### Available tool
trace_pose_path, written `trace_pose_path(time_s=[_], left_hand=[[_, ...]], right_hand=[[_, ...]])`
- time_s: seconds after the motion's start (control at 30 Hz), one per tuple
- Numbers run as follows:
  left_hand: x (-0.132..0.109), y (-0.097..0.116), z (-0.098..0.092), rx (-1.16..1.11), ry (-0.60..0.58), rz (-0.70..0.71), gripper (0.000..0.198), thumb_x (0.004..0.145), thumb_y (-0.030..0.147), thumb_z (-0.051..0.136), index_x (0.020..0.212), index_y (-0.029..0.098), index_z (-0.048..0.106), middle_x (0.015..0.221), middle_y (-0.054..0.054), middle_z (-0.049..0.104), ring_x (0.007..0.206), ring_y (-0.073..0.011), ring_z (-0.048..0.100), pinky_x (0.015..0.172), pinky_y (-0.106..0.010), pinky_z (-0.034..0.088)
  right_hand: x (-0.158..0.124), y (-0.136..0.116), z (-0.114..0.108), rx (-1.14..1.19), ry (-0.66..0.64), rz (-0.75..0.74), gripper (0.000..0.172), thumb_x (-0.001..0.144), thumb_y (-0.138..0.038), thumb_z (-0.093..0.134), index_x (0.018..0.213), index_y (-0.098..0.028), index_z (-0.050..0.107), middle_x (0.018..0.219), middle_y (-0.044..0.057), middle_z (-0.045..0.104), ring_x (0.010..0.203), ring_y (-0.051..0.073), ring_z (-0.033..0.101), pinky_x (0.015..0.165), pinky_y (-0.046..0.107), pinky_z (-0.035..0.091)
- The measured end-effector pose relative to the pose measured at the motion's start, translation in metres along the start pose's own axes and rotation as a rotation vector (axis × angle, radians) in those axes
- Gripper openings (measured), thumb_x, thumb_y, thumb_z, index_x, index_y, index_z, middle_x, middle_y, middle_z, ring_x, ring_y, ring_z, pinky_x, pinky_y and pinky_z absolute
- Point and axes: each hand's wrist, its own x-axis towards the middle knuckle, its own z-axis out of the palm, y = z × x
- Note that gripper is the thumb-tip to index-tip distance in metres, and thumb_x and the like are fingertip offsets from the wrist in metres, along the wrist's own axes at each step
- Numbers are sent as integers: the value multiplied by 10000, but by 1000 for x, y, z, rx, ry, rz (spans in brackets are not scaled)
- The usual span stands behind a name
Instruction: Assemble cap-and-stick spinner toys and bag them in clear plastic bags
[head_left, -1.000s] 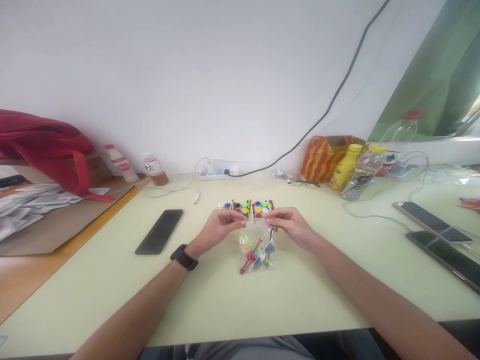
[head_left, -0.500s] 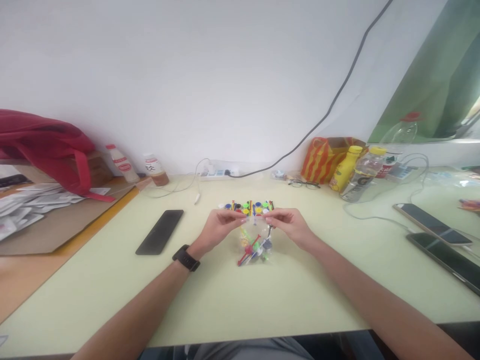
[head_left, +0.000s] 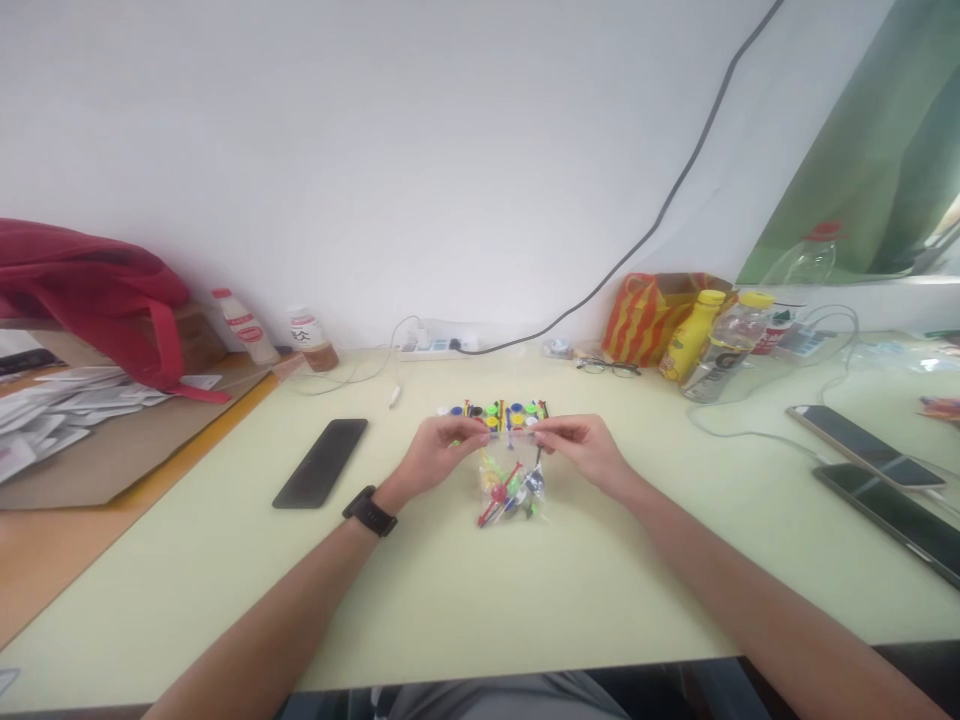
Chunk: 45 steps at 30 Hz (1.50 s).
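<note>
A small clear plastic bag full of coloured plastic pieces hangs above the pale green table. My left hand, with a black watch on the wrist, pinches the bag's top edge on the left. My right hand pinches the same edge on the right. Both hands are closed on the bag. Just behind them lies a row of coloured small parts on the table.
A black phone lies left of my hands. Bottles, a power strip, glasses, an orange bag and drink bottles line the wall. Two phones lie at right; a red bag and papers at left.
The bag has risen slightly and its contents have shifted; both hands keep their pinch on its top edge and have barely moved.
</note>
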Motion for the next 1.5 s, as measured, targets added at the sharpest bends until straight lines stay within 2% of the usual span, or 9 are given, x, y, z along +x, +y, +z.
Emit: trace_pose_path(time_s=[0.37, 0.5, 0.6, 0.7, 0.83, 1.0, 1.13, 1.37, 1.5], left_hand=[[-2, 3, 1, -201, 7, -119, 233, 862, 347, 797, 1037, 200, 845, 1095, -108, 809, 1044, -269, 738, 935, -359, 575], [-3, -1, 1, -198, 33, -131, 172, 892, 277, 737, 1001, 214, 855, 992, -93, 819, 998, -245, 730, 895, -332, 558], [-4, -3, 4, -252, 50, -116, 151, 874, 299, 761, 938, 202, 857, 954, -96, 815, 965, -251, 730, 881, -347, 565], [-4, -2, 6, -238, 60, -106, 216, 815, 356, 843, 943, 183, 853, 1001, -110, 813, 962, -272, 735, 885, -372, 581], [-2, 0, 5, -152, 38, -73, 379, 830, 384, 840, 1156, 194, 808, 1049, -107, 805, 972, -261, 733, 894, -367, 580], [1, -6, 4, 7, 17, -11, 259, 889, 426, 774, 948, 178, 821, 985, -101, 798, 900, -232, 716, 804, -323, 568], [1, -11, 5, -60, -3, -5, 249, 892, 400, 775, 967, 164, 805, 976, -105, 795, 876, -220, 717, 786, -312, 566], [0, -7, 7, -201, 44, -77, 200, 866, 331, 793, 996, 188, 846, 1047, -110, 810, 1010, -269, 738, 917, -365, 579], [-2, -4, 10, -233, 79, -102, 169, 857, 315, 795, 955, 190, 853, 996, -102, 812, 998, -265, 737, 908, -360, 578]], right_hand=[[2, 8, -3, 148, 1, 34, 272, 732, -370, 861, 962, -224, 867, 814, 72, 794, 690, 169, 609, 711, 356, 523], [1, 8, -3, 202, -14, 21, 217, 750, -360, 846, 916, -222, 868, 851, 73, 800, 687, 162, 605, 704, 344, 518], [0, 4, -1, 135, -17, -13, 204, 774, -393, 840, 870, -214, 860, 810, 62, 785, 694, 168, 612, 689, 336, 522], [-1, 0, 0, 59, -1, -19, 273, 763, -427, 863, 923, -206, 848, 841, 56, 782, 748, 183, 653, 727, 342, 545], [0, 1, 1, 10, -12, -21, 434, 781, -476, 851, 1111, -198, 805, 952, 70, 787, 871, 219, 706, 836, 382, 568], [0, 5, 3, -109, -48, -94, 332, 872, -506, 760, 967, -188, 763, 921, 79, 777, 842, 224, 713, 809, 381, 575], [-1, 6, 5, -25, -47, -75, 320, 867, -493, 765, 974, -192, 758, 871, 61, 761, 794, 204, 703, 770, 358, 583], [0, 3, 3, 37, 43, -44, 233, 815, -412, 793, 922, -207, 827, 796, 47, 774, 732, 189, 677, 725, 342, 570], [-1, 4, 2, -5, 39, -115, 159, 834, -319, 734, 891, -216, 841, 815, 54, 770, 757, 193, 671, 715, 331, 552]])
